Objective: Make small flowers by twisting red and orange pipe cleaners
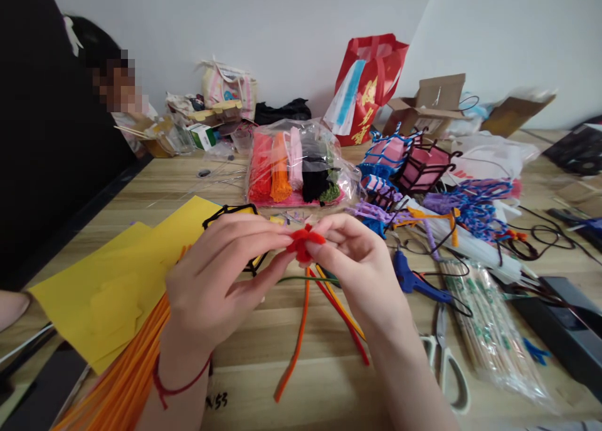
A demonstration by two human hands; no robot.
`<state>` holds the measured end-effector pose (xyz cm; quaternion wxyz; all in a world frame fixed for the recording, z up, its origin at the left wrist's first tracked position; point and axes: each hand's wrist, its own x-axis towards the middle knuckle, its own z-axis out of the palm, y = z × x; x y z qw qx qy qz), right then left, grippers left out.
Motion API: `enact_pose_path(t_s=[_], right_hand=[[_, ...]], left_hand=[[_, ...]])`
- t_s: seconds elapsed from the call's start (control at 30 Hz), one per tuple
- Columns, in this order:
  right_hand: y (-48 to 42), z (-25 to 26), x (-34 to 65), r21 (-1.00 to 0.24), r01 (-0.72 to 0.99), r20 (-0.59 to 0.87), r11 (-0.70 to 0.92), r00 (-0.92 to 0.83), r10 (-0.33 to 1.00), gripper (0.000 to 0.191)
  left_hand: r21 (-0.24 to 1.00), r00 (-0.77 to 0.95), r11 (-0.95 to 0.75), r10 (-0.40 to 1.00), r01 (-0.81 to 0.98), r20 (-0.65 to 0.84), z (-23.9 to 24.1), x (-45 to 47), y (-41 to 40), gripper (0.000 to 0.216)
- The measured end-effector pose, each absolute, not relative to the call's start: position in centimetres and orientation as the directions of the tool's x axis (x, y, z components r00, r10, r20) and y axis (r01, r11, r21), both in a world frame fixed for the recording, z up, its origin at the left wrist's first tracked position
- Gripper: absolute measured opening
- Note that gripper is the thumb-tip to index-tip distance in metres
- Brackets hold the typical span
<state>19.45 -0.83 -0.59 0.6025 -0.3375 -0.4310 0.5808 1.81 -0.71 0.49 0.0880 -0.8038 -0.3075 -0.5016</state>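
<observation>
Between my fingertips is a small red pipe-cleaner flower [307,243] with rounded, fuzzy petals. My left hand [214,287] pinches its left side, and a red cord circles that wrist. The thumb and fingers of my right hand [364,265] press on its right side. Below lie loose pipe cleaners: an orange one [302,346], a red one [348,324] and a green one [294,278]. A black-edged yellow frame [221,212] is partly hidden behind my left hand. Beside my left forearm runs a bundle of orange pipe cleaners [136,349].
Yellow sheets [117,280] lie at left. A clear bag of colored pipe cleaners [296,167] sits behind my hands. On the right are pink lanterns [426,167], a blue glue gun [416,277], scissors [442,356] and bagged wooden sticks [489,330]. Another person [117,86] is at far left.
</observation>
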Motion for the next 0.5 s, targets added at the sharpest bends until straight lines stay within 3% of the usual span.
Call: enact_pose_path(t_s=[0.2,0.33,0.5], right_hand=[[-0.80,-0.64,19.57,-0.922,-0.383,0.073,0.056,-0.030,0.997,0.021],[-0.64,-0.50,19.26,-0.917,-0.397,0.042,0.033,-0.015,0.999,0.025],[-0.64,-0.40,18.98,-0.911,-0.410,0.057,0.045,-0.018,0.998,0.018]], left_hand=[[0.103,0.389,-0.794,0.401,0.599,0.830,0.43,1.48,-0.65,0.030],[0.134,0.373,-0.798,0.414,0.588,0.831,0.64,1.33,-0.68,0.029],[0.147,0.358,-0.821,0.392,0.552,0.847,0.70,1.20,-0.60,0.027]])
